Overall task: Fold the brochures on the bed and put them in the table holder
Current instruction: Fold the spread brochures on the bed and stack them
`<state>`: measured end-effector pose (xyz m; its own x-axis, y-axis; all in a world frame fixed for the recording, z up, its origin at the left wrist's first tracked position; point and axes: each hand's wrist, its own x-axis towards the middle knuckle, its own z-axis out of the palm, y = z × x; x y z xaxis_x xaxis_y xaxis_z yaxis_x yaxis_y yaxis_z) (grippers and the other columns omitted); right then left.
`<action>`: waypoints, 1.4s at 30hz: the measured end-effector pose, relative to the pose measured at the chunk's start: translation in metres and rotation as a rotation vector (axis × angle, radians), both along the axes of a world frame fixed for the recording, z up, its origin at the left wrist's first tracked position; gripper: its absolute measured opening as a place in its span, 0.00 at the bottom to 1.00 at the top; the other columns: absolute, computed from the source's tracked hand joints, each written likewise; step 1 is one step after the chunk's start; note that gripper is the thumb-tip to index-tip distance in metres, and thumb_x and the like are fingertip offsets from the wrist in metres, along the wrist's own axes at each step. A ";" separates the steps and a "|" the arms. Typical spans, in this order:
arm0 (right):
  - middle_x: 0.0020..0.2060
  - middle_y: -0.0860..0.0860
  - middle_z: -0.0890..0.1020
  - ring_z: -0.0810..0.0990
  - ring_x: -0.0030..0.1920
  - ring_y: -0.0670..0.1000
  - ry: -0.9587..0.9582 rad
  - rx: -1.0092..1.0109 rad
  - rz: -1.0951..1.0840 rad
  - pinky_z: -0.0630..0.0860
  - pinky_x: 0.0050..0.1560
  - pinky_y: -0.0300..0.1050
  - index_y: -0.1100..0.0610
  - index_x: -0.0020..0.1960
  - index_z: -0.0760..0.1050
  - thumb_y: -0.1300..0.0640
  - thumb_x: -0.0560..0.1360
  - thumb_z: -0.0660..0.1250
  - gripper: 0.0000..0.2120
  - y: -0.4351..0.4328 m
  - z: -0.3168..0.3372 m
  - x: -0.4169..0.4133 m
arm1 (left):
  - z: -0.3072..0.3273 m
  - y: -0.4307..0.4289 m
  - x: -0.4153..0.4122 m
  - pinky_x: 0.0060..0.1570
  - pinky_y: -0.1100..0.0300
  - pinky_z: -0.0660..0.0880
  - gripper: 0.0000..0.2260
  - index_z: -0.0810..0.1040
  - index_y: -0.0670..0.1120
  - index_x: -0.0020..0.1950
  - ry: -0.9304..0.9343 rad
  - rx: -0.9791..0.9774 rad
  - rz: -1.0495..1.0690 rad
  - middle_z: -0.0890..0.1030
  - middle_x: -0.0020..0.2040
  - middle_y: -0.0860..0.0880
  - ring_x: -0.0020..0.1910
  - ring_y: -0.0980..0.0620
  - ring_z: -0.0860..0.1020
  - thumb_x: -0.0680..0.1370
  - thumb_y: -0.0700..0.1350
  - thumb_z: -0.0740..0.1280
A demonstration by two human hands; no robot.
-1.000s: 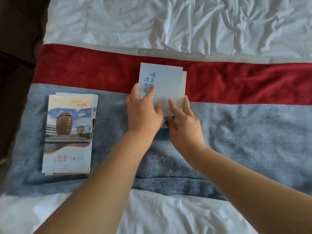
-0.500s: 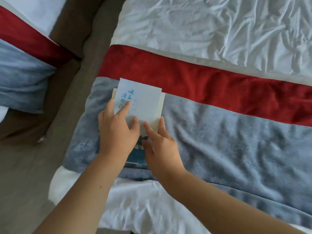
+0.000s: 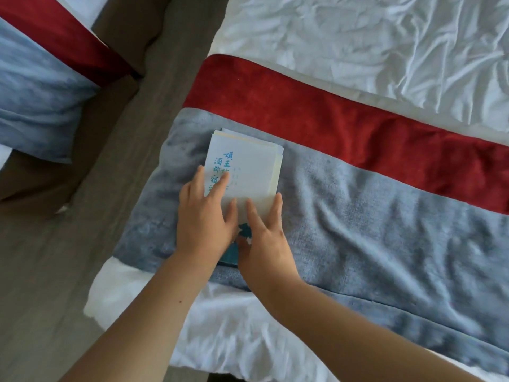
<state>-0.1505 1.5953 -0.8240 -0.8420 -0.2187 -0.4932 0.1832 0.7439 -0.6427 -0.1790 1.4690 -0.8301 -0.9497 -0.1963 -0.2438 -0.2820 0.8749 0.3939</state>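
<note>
A folded white brochure [image 3: 248, 166] with blue characters lies on top of a stack of brochures [image 3: 278, 175], whose cream edges peek out at its right and top. The stack sits on the grey-blue bed runner [image 3: 371, 238] near the bed's left edge. My left hand [image 3: 205, 221] lies flat on the brochure's left part, fingers straight over the blue print. My right hand [image 3: 264, 238] presses its lower right part with straight fingers. A teal part of the brochure shows between my hands. No table holder is in view.
A red band [image 3: 330, 119] runs behind the stack, with a crumpled white sheet [image 3: 358, 37] beyond it. A wooden floor [image 3: 55, 271] lies left of the bed, and a second bed [image 3: 35, 100] stands at the upper left.
Both hands slid the folded brochure from the middle of the runner leftward onto the stack. The view turned left, so the floor and second bed came into sight.
</note>
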 end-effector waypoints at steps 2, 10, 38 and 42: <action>0.81 0.58 0.31 0.43 0.83 0.60 0.028 0.093 0.055 0.64 0.77 0.51 0.45 0.83 0.50 0.54 0.81 0.68 0.38 -0.001 -0.002 -0.001 | 0.001 -0.006 0.000 0.70 0.41 0.69 0.25 0.72 0.49 0.76 0.048 -0.015 -0.041 0.63 0.79 0.40 0.74 0.37 0.63 0.79 0.49 0.70; 0.77 0.62 0.24 0.24 0.78 0.61 0.130 0.489 0.522 0.31 0.78 0.57 0.55 0.81 0.27 0.27 0.64 0.75 0.71 0.001 0.006 -0.054 | 0.018 -0.039 -0.009 0.76 0.47 0.57 0.55 0.53 0.52 0.83 -0.152 -0.221 -0.512 0.44 0.84 0.49 0.83 0.45 0.49 0.64 0.67 0.78; 0.78 0.60 0.25 0.23 0.77 0.60 0.004 0.462 0.481 0.32 0.79 0.55 0.60 0.80 0.25 0.28 0.61 0.78 0.76 -0.022 -0.020 -0.061 | -0.001 -0.011 -0.040 0.80 0.45 0.55 0.56 0.36 0.40 0.82 -0.434 -0.401 -0.576 0.35 0.82 0.41 0.82 0.40 0.41 0.73 0.54 0.77; 0.78 0.57 0.26 0.24 0.78 0.58 0.066 0.419 0.485 0.31 0.78 0.54 0.56 0.81 0.27 0.27 0.60 0.76 0.75 -0.010 -0.012 -0.057 | 0.016 -0.010 -0.039 0.78 0.39 0.56 0.56 0.42 0.41 0.82 -0.421 -0.486 -0.599 0.41 0.82 0.40 0.82 0.39 0.46 0.71 0.59 0.77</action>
<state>-0.2077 1.5851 -0.8361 -0.7271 -0.3823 -0.5702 -0.2667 0.9227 -0.2785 -0.2177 1.4588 -0.8140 -0.7763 0.1328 -0.6163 0.2398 0.9663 -0.0939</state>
